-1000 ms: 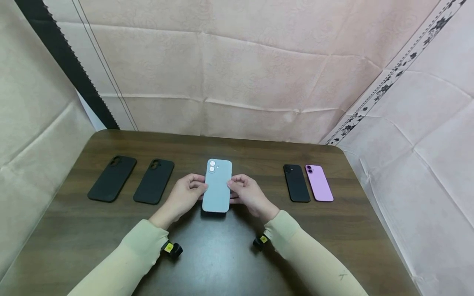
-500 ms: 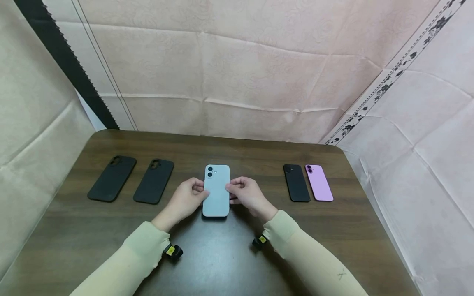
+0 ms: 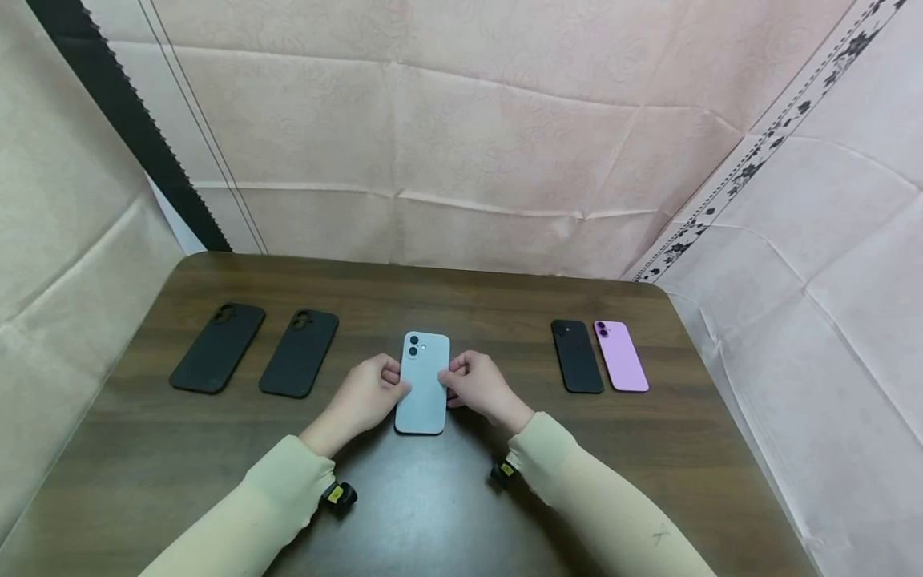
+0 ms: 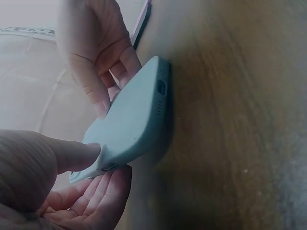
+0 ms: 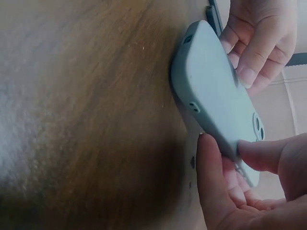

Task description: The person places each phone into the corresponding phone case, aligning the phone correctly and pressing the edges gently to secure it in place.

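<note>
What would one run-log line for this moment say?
left hand: grips blue phone | right hand: grips phone | phone: near end on table

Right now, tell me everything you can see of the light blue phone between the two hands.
The light blue phone lies back-up near the middle of the wooden table, lengthwise away from the person. It looks matte, like a soft case, with two dark camera lenses at its far left corner and a port cutout and small holes on its near end. That end rests on the table; the far end is tilted up. The left hand and right hand pinch its long edges, thumbs on top.
</note>
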### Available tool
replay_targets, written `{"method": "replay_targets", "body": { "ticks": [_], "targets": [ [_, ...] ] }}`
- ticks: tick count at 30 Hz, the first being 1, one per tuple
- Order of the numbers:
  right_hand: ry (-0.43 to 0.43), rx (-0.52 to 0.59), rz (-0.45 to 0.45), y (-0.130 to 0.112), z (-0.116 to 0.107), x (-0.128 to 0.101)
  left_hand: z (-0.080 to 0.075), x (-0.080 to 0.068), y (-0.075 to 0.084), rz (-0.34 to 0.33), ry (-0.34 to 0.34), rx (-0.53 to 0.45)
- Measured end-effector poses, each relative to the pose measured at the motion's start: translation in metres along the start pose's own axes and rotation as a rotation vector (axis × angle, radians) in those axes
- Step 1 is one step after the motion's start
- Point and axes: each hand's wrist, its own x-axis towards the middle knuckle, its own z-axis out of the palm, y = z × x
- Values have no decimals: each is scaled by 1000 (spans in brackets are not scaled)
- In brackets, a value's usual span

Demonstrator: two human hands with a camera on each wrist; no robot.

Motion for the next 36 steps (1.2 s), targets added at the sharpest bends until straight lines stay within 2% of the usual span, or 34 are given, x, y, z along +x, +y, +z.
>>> {"method": "replay_targets", "body": {
  "ticks": [5,11,17,21,30,36],
  "targets": [
    [3,-150,-13,-2,3,2,2,1,-1,-22,-19,16],
    [-3,-296,-47,-7,8,4,3,2,-1,-11,-54,89],
    [47,-409,-69,-13,10,11,6,8,2,30,-26,172],
    [66,-478,-67,-16,12,14,8,9,3,28,-9,218],
    [81,-497,-64,-16,15,17,13,8,2,43,37,201],
    [65,-485,-51,-18,14,16,13,10,2,44,43,202]
  ]
}}
